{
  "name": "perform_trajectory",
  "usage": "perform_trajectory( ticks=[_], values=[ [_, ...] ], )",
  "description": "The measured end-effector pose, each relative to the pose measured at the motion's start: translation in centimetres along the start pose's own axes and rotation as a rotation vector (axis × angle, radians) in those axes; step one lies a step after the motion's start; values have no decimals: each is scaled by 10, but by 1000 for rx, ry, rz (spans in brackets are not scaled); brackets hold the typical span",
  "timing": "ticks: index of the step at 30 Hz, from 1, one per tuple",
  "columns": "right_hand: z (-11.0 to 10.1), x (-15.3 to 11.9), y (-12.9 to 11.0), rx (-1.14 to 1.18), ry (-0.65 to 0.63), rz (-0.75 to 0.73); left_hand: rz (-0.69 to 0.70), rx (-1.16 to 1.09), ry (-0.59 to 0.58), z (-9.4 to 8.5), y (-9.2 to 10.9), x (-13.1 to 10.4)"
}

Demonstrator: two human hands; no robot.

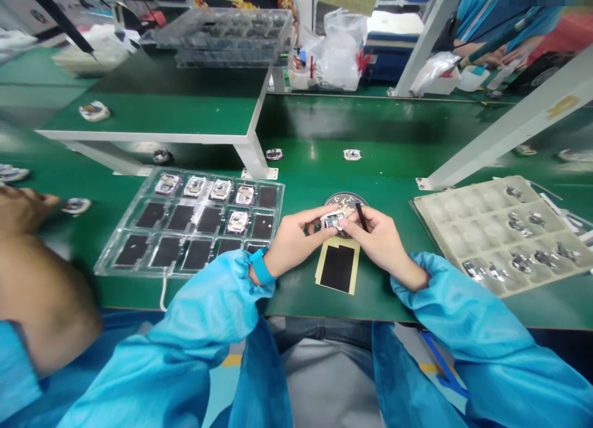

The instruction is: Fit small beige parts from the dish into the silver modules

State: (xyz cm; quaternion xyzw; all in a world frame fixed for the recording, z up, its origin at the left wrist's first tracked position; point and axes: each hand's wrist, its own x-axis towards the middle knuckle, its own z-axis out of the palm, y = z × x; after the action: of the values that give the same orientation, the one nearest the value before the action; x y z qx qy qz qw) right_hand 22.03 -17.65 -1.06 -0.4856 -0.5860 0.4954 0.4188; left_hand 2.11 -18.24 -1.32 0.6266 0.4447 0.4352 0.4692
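Blue-sleeved left hand [291, 243] pinching small metal part [332, 220] over round fixture [346, 203], fingers closed narrow on it; right hand [382, 239] gripping thin black tool [361, 217] at part's edge; fitting step apparently under way; next: steady, precise tool placement, then transfer toward clear tray [139, 255].

At my ten o'clock a clear tray [139, 255] of dark pads lies on the green surface [306, 175]. At two o'clock sits a beige tray [445, 221] of metal parts. At twelve, stacked trays [227, 36] on a raised shelf [152, 107].
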Motion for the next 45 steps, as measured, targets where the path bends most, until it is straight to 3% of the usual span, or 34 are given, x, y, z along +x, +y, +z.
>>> perform_trajectory(
  ticks=[6, 12, 18, 25, 32, 41, 45],
  values=[
    [8, 0, 5, 181, 56, -32, -146, -409, -71, 2, -1, 1],
    [8, 1, 2, 202, 31, -51, -136, -434, -74, 2, -1, 1],
    [14, -2, 5, 126, 127, -95, -130, -437, -74, 4, 1, 1],
    [21, -1, 9, 142, 70, -82, 6, -371, -22, 11, -2, -1],
    [14, 2, 11, 26, 71, -86, 38, 16, 22, 15, 0, -5],
    [15, -1, 9, 15, 85, -116, 162, 181, 142, 19, 12, -12],
    [9, 6, 7, -70, -38, -101, 131, 197, 125, 18, 6, -10]
  ],
)
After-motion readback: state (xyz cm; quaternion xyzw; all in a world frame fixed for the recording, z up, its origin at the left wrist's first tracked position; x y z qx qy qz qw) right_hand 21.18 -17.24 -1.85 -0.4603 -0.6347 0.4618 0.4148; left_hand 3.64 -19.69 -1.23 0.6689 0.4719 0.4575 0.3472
